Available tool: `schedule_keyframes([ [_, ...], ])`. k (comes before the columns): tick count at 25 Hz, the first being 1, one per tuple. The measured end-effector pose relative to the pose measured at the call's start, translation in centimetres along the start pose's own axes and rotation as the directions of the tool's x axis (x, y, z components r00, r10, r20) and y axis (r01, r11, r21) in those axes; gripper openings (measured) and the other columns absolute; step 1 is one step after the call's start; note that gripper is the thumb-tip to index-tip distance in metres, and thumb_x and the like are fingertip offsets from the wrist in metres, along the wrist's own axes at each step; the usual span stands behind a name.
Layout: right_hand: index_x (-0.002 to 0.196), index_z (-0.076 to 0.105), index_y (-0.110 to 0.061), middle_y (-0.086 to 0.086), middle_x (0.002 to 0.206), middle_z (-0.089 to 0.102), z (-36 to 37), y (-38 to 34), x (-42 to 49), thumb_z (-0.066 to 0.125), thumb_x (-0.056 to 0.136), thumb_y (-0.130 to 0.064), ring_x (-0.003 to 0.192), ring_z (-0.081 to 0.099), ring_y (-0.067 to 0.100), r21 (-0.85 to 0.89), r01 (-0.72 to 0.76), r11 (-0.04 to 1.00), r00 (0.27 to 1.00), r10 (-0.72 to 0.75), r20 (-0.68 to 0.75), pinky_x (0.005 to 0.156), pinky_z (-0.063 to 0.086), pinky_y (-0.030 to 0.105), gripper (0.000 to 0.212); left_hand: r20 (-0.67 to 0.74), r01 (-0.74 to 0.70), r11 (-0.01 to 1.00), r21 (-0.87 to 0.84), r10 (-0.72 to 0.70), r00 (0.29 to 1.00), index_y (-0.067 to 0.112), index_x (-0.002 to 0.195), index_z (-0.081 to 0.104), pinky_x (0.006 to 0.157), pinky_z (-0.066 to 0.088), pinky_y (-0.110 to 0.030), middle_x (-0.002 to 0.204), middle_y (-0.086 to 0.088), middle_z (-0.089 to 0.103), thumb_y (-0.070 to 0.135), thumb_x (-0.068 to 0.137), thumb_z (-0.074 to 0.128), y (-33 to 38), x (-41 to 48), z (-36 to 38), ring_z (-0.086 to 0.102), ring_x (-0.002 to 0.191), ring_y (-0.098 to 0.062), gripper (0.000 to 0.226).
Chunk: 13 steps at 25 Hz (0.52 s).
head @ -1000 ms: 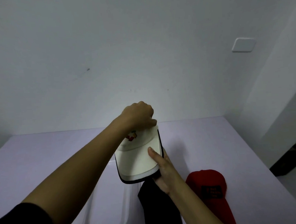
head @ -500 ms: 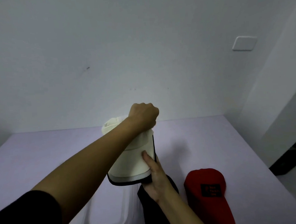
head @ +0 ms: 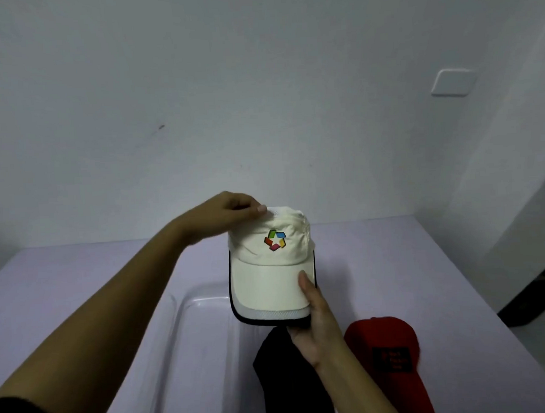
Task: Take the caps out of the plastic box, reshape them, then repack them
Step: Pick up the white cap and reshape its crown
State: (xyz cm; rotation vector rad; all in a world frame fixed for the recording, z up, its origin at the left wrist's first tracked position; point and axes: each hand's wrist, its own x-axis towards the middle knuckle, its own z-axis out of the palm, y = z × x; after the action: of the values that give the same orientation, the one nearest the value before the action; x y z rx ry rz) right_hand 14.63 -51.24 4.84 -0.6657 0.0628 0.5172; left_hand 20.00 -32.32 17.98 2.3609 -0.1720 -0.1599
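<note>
Over the table [head: 394,263], cream cap [head: 265,282] now logo-side forward.

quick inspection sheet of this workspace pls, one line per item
surface: lilac table against a white wall
job's things: white cap held up in the air; clear plastic box looks empty; black cap and red cap lie to the box's right
clutter: nothing seen
hands: left hand pinches the white cap's crown; right hand grips its brim
cables: nothing seen
surroundings: wall plate; dark object on the floor at right
</note>
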Motion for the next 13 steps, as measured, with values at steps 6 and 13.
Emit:
schedule_keyframes([
  [6, 0.127, 0.057, -0.018, 0.010, 0.120, 0.068, -0.2, 0.0, 0.6, 0.093, 0.036, -0.039, 0.098, 0.070, 0.024, 0.022, -0.017, 1.000, 0.999, 0.018, -0.042, 0.066, 0.059, 0.032, 0.100, -0.378, -0.087, 0.974, -0.208, 0.002, 0.926, 0.018, 0.102, 0.063, 0.077, 0.045, -0.028, 0.095, 0.000, 0.063, 0.040, 0.098, 0.037, -1.8, 1.3, 1.4, 0.057, 0.087, -0.015, 0.034],
  [13, 0.130, 0.055, -0.020, 0.010, 0.125, 0.065, -1.3, -0.9, 2.2, 0.091, 0.043, -0.040, 0.104, 0.068, 0.025, -0.004, -0.011, 1.000, 0.998, 0.011, -0.066, 0.069, 0.058, 0.035, 0.097, -0.457, -0.033, 0.936, -0.350, -0.140, 0.878, 0.012, 0.092, 0.055, 0.073, 0.043, -0.033, 0.083, -0.002, 0.058, 0.037, 0.098, 0.039, -3.7, 3.0, 3.9, 0.054, 0.079, -0.014, 0.031],
])
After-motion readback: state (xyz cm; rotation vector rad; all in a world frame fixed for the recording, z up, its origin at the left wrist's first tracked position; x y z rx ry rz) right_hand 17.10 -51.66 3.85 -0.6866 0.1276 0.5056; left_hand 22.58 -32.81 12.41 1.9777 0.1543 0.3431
